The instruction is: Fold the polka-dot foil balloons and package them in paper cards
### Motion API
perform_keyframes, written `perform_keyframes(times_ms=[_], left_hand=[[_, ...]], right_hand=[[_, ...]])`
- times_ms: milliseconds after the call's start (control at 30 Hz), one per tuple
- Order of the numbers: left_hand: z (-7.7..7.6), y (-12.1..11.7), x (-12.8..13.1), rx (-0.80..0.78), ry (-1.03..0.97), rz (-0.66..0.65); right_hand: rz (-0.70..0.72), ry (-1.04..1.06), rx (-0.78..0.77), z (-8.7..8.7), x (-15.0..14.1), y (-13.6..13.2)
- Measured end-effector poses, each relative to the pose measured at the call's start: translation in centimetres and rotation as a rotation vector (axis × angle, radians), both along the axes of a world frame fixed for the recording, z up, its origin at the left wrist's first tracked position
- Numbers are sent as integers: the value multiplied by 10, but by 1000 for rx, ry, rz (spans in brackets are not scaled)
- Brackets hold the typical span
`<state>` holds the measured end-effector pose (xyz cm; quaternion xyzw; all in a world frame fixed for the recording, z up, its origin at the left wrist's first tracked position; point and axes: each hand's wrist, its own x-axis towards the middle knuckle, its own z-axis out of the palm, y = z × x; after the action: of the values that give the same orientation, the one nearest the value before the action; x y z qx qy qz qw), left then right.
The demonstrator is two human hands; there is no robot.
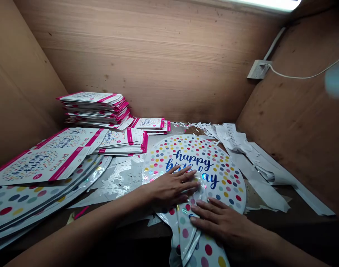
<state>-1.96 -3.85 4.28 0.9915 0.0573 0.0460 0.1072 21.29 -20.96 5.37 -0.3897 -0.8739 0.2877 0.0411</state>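
A round white foil balloon with coloured dots and blue "happy birthday" lettering lies flat on the table in front of me. Its lower part is folded up over itself, and a dotted flap hangs past the table's front edge. My left hand lies on the balloon with fingers stretched to the right, covering part of the lettering. Lower and to the right, my right hand rests on the folded part, its fingers extended and pointing left. Whatever lies under both palms is hidden.
Flat dotted balloons are stacked at the left under printed card sheets. Behind them stands a tall stack of pink-and-white packages, with smaller piles beside it. Paper strips lie at the right. Wooden panels enclose the table; a socket hangs at right.
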Motion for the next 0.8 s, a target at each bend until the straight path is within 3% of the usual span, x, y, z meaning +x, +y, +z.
perform_keyframes(times_ms=[133,300,433,533,667,800], left_hand=[[-2,-11,-9,66,-67,-5],[-7,-17,-11,48,-88,78],[-6,-7,-4,24,-71,153],[-8,0,0,-5,-75,207],[-19,7,6,-91,-133,365],[-27,13,12,-273,-254,627]], right_hand=[[-79,49,119,-17,10,7],[-257,53,303,-42,21,47],[-230,135,300,-38,26,74],[-266,255,203,-30,29,82],[-598,471,15,-30,30,87],[-911,633,-47,-39,26,93]])
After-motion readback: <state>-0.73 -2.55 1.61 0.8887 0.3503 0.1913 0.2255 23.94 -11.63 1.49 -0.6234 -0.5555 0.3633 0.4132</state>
